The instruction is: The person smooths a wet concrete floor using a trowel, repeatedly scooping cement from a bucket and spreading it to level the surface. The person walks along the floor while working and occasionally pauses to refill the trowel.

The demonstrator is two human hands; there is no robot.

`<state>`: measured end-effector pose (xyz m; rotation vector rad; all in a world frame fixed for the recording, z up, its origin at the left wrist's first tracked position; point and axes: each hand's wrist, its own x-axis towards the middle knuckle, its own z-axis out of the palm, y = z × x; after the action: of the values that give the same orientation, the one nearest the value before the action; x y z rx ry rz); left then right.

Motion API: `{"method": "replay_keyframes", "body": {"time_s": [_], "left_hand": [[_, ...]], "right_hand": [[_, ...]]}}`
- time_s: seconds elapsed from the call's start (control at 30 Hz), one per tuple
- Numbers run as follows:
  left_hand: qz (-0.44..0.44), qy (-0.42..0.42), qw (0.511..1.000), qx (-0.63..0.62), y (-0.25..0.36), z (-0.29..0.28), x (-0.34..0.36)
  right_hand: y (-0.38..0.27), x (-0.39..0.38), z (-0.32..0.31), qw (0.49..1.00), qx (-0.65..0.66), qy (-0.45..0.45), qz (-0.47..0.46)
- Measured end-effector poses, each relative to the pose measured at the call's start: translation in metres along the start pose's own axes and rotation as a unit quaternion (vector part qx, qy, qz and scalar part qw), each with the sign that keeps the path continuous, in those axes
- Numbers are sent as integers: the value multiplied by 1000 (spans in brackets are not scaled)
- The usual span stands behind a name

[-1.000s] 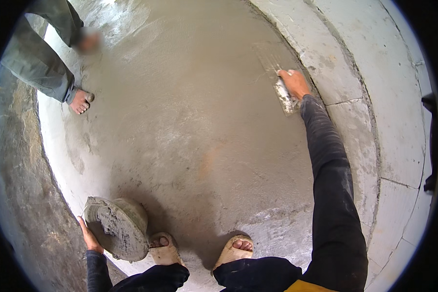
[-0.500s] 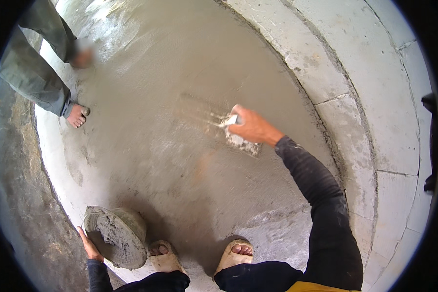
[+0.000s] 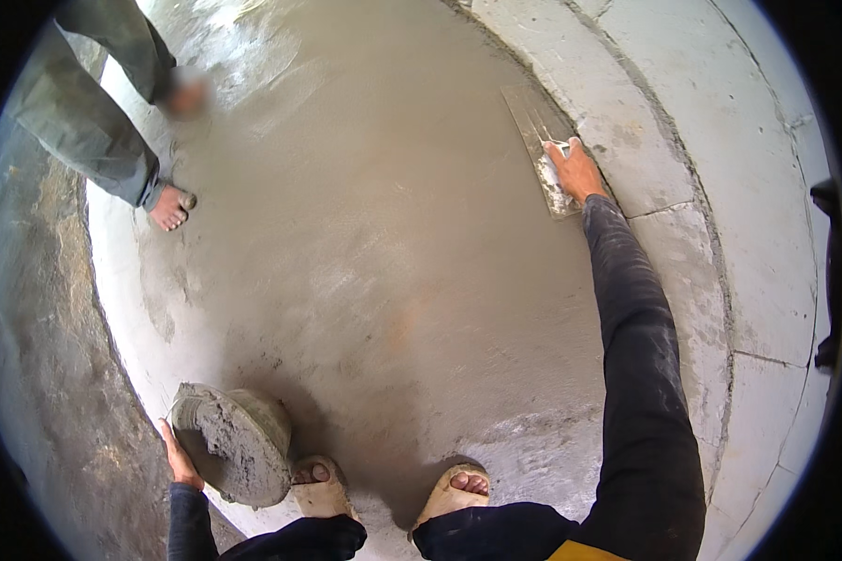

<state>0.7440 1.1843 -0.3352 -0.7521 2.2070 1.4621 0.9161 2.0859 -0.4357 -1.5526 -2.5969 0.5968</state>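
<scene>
My right hand (image 3: 576, 170) is closed round the handle of a plastering trowel (image 3: 524, 114). The trowel's long flat blade lies on the wet grey mortar (image 3: 393, 215), close beside the foot of the block wall; lumps of mortar cling to its near end. At the lower left, my left hand (image 3: 181, 459) grips the outer rim of a bucket (image 3: 269, 418). The bucket is tilted, its mouth turned toward me and to the left, with grey mortar (image 3: 217, 435) inside. The fingers on the bucket are partly hidden.
A block wall (image 3: 758, 252) curves along the right. At the upper left another person's bare foot (image 3: 171, 208) and grey trouser leg (image 3: 84, 136) stand on the mortar's edge. Rough darker ground (image 3: 56, 374) lies further left. My sandalled foot (image 3: 454, 488) is beside the bucket's right.
My right hand has swept the trowel up and to the right, from mid-floor to the wall's foot, and the blade has turned more upright. My left hand stays on the bucket.
</scene>
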Motion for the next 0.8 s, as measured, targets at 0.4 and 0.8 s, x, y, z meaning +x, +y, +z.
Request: {"method": "replay_keyframes", "body": {"time_s": [0.4, 0.8], "left_hand": [[5, 13, 1000, 14, -1, 3, 0], [-12, -24, 1000, 1, 0, 1, 6]], "right_hand": [[-104, -173, 48, 911, -88, -204, -347], [52, -103, -41, 989, -140, -21, -35]]}}
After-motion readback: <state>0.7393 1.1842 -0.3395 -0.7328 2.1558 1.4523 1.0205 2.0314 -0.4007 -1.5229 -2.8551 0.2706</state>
